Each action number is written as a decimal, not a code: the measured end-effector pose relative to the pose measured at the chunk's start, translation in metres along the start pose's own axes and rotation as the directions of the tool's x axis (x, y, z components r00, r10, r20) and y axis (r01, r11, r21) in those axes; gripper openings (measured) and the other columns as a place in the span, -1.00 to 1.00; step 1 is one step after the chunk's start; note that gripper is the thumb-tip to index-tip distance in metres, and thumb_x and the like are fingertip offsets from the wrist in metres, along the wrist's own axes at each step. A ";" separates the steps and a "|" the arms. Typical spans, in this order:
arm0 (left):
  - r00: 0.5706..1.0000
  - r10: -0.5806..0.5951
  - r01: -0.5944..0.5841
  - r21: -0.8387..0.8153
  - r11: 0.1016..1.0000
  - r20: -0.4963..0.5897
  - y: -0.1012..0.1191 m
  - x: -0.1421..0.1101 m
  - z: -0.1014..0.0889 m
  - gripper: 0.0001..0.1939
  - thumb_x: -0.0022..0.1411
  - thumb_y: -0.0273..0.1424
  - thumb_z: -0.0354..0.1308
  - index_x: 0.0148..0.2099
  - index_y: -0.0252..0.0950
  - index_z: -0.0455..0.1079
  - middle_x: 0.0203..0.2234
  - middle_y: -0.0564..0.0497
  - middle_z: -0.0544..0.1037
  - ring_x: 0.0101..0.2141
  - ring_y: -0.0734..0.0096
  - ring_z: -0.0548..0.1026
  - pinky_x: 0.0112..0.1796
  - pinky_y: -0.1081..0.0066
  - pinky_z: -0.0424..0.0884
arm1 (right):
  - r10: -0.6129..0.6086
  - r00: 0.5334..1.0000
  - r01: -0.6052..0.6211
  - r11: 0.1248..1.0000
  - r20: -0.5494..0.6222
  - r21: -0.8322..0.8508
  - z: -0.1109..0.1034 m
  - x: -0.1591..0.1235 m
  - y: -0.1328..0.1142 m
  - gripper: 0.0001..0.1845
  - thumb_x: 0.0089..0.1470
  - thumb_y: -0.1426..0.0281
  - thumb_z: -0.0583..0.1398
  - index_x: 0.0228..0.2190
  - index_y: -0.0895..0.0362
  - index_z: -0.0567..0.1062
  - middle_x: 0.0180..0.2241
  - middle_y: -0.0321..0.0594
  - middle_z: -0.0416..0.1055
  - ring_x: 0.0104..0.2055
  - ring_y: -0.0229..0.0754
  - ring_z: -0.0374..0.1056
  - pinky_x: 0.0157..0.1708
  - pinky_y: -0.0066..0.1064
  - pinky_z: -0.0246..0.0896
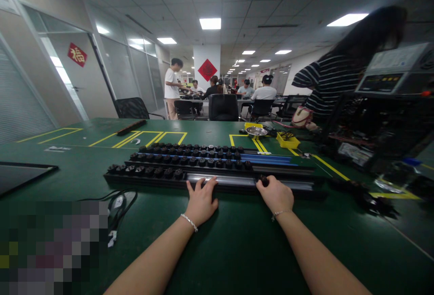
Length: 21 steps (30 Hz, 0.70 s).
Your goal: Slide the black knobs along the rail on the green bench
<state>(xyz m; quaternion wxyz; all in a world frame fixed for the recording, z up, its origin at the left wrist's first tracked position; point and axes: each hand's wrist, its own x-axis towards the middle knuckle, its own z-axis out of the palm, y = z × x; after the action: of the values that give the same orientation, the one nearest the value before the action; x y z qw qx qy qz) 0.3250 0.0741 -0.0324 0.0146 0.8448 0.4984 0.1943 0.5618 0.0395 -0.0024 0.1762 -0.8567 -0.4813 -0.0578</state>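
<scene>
My left hand [202, 201] lies with fingers spread, its fingertips on the nearest long black rail [233, 180], which has a shiny channel along its top. At the rail's right part, my right hand [277, 195] is closed round a small black knob-like part [263, 180], partly hidden by the fingers. A row of similar black parts [149, 172] fills the left part of this rail. Right behind it lie more rails with rows of the same parts, one with a blue channel [267, 158]. Both my wrists wear thin bracelets.
Yellow tape marks the green table [237, 249]. A metal bowl [257, 130] and a yellow tray [288, 141] stand behind the rails. Black cable [127, 206] lies at left. At right are black parts [376, 204], a shelf with equipment [383, 73] and a person in stripes.
</scene>
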 end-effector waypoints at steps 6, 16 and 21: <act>1.000 -0.004 0.004 0.009 1.000 0.006 0.001 0.001 -0.001 -0.44 0.07 -0.37 0.07 0.14 -0.08 0.09 0.16 0.02 0.22 0.15 0.05 0.07 0.08 -0.34 -0.30 | 0.009 1.000 -0.009 1.000 0.003 0.018 0.000 0.000 0.001 -0.60 0.04 0.11 -0.01 -0.38 0.13 0.46 -0.48 -0.16 0.46 -0.36 -0.11 0.39 -0.34 -0.35 0.12; 1.000 0.005 -0.006 -0.027 1.000 -0.017 -0.001 0.001 0.003 -0.43 0.06 -0.38 0.07 0.15 -0.08 0.09 0.16 0.03 0.22 0.15 0.06 0.07 0.06 -0.36 -0.36 | 0.036 0.999 -0.038 0.998 0.036 0.048 -0.002 0.001 0.005 -0.60 0.04 0.11 -0.02 -0.35 0.12 0.45 -0.44 -0.14 0.46 -0.37 -0.11 0.38 -0.39 -0.36 0.13; 0.999 0.020 -0.020 -0.037 0.999 -0.026 -0.002 0.001 0.003 -0.44 0.06 -0.39 0.06 0.14 -0.09 0.09 0.17 0.05 0.21 0.14 0.07 0.07 0.05 -0.37 -0.35 | 0.057 0.997 -0.061 0.996 0.058 0.067 -0.003 0.002 0.006 -0.59 0.04 0.11 -0.02 -0.33 0.11 0.45 -0.42 -0.14 0.45 -0.37 -0.11 0.37 -0.42 -0.38 0.12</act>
<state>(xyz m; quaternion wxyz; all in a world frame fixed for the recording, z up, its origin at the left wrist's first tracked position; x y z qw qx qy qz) 0.3248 0.0763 -0.0356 0.0219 0.8468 0.4864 0.2143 0.5683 0.0371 -0.0009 0.1935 -0.8652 -0.4624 -0.0119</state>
